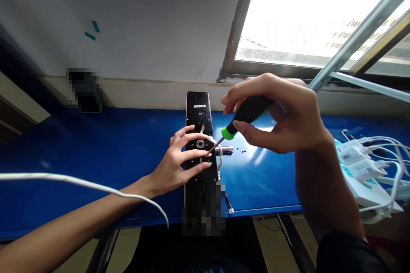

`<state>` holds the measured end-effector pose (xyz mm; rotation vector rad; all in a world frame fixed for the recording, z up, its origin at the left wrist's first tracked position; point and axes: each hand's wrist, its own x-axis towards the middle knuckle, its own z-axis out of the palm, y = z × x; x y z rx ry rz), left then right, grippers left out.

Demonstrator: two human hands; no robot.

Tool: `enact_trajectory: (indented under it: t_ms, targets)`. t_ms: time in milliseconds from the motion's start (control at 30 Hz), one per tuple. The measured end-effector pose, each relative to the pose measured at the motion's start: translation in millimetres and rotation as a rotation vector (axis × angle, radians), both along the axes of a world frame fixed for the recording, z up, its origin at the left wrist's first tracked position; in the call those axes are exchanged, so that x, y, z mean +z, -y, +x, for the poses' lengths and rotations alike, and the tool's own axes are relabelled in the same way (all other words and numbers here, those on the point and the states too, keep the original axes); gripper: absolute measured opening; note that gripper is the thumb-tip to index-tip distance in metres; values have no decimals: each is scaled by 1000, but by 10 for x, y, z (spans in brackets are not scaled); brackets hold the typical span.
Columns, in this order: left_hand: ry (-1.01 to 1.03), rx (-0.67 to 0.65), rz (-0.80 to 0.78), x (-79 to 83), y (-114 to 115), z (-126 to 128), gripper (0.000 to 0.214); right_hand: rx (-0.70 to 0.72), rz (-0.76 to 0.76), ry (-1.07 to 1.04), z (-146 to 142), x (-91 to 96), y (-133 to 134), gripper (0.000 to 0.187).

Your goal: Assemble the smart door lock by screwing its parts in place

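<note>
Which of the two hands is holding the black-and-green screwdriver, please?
The right hand grips the screwdriver by its handle; the left hand holds no tool and lies spread on the black door lock panel.

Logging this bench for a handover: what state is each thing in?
Left hand, spread flat on the panel.
Right hand, gripping the screwdriver.
Screwdriver, tip at the panel's round fitting.
Lock panel, lying flat on the bench.
Screws, loose on the bench.
White wire, looped beside the panel.
Adapters, piled among white cables.
</note>
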<state>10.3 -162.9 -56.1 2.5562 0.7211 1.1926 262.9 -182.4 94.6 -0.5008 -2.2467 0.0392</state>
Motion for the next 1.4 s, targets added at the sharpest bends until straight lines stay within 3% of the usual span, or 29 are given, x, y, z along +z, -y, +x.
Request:
enact_trajectory:
  t_ms: [167, 300, 433, 533, 700, 833, 1167, 1400]
  targets:
    - [23, -20, 176, 112, -24, -44, 8, -2, -29, -58, 129, 43, 8, 42]
    - [-128, -202, 236, 416, -109, 37, 15, -35, -76, -123, 445, -37, -59, 44]
    - [-432, -380, 155, 773, -285, 459, 29, -58, -216, -198, 804, -325, -221, 39]
    - [-688, -416, 39, 899, -488, 928, 24, -157, -388, -240, 1076, -553, -351, 35]
    - [-997, -346, -127, 796, -804, 1581, 21, -286, -538, -253, 1485, -746, -440, 35]
    - [-1022, -372, -173, 657, -932, 1815, 26, -308, -531, -299, 1592, -764, -420, 34]
    - [-1039, -377, -171, 591, -972, 1851, 24, -294, -500, -329, 1566, -724, -367, 33]
    - [-1074, -312, -165, 528, -1054, 1837, 30, -291, -497, -291, 1552, -733, -389, 32]
